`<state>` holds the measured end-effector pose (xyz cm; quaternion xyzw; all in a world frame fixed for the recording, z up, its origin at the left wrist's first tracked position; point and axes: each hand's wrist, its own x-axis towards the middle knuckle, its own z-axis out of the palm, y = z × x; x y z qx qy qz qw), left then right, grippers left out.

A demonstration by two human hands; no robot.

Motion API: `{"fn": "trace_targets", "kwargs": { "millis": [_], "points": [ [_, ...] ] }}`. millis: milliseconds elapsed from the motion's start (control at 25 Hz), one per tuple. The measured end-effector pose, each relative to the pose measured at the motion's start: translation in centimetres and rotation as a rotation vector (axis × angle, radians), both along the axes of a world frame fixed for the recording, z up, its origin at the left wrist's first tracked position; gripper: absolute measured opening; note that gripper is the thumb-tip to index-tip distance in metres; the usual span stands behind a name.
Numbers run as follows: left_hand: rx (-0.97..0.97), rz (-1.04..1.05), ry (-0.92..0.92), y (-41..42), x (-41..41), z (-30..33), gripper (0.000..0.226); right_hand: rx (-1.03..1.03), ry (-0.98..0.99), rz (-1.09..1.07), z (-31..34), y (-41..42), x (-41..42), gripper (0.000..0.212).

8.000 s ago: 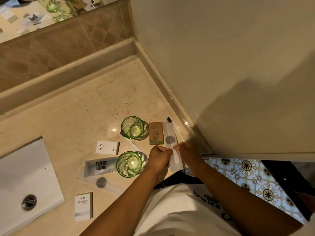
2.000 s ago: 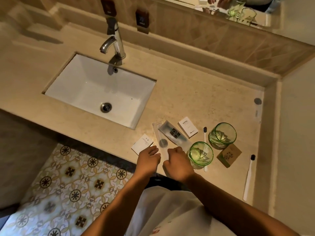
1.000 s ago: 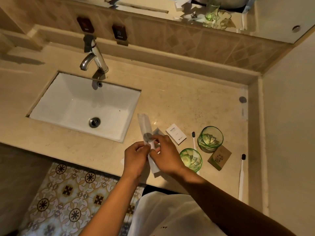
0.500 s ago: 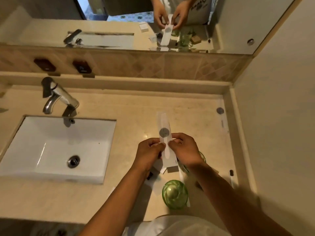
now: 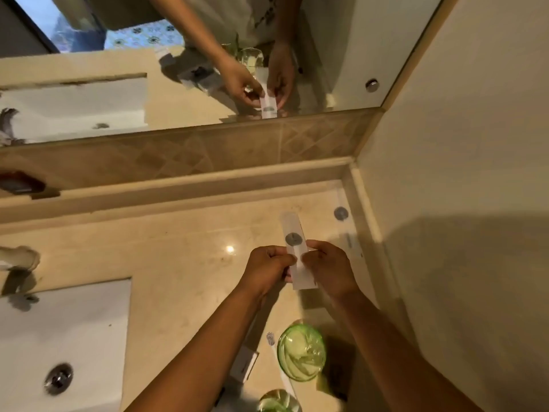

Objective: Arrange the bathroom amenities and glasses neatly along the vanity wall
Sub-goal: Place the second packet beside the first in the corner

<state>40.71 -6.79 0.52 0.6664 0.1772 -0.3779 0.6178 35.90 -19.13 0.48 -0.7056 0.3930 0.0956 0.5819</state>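
Across the vanity, beige stone countertop (image 5: 166, 263) fills most of the view, right side wall (image 5: 460, 203) meeting it at the corner, mirror (image 5: 326, 40) above a tiled backsplash (image 5: 208, 150) at the back. White undermount sink (image 5: 59, 337) at lower left, metal drain (image 5: 58, 377) in it; edge of the tap (image 5: 17, 258) just visible at far left, blurred. Both forearms reach in from the bottom. Left hand (image 5: 266, 270) and right hand (image 5: 328, 267) meet above the counter, fingers curled, each pinching one side of a long white sachet (image 5: 295, 251) with a round grey dot; sachet held lifted over the counter, long axis pointing toward the back wall, near the right corner. Second similar sachet (image 5: 346, 227) lies flat along the right side wall, its grey dot toward the back corner. Nearer the person, green glass (image 5: 300, 353) stands upright between the forearms; another green glass (image 5: 279, 402) cut off at the bottom edge. Toothbrush (image 5: 277, 356) lies just left of the first glass, touching or nearly so, cannot tell which. Small white box (image 5: 245, 364) beside the left forearm, partly hidden. Mirror reflects hands and sachet.
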Motion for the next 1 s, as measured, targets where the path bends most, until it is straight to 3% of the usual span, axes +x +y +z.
{"fn": "trace_targets", "kwargs": {
  "millis": [280, 440, 560, 720, 840, 920, 1000],
  "points": [
    [0.150, -0.169, -0.097, -4.1, 3.4, -3.9, 0.009, -0.060, 0.023, -0.094, -2.9, -3.3, 1.5, 0.032],
    [0.271, -0.282, -0.228, -5.0, 4.6, -5.8, 0.008, -0.186, 0.001, -0.029, -3.7, -3.9, 2.0, 0.031],
    [0.391, -0.373, -0.403, -5.2, 4.9, -6.6, 0.014, -0.289, -0.003, 0.045, -4.2, -3.8, 2.2, 0.032],
    [0.567, -0.646, -0.703, -4.3, 5.4, -7.2, 0.022, -0.407, 0.005, 0.033, -5.3, -3.7, 2.1, 0.034],
    [0.612, -0.801, -1.051, -3.3, 6.3, -7.8, 0.016, -0.515, -0.053, 0.110, -5.6, -3.0, 1.5, 0.031],
    [0.644, -0.896, -1.232, -2.9, 7.6, -8.5, 0.033, -0.635, -0.085, 0.270, -6.0, -2.1, 1.2, 0.033],
    [0.657, -0.986, -1.261, -3.0, 9.2, -8.7, 0.048, -0.732, -0.059, 0.393, -6.7, -1.2, 1.1, 0.038]
  ]
}}
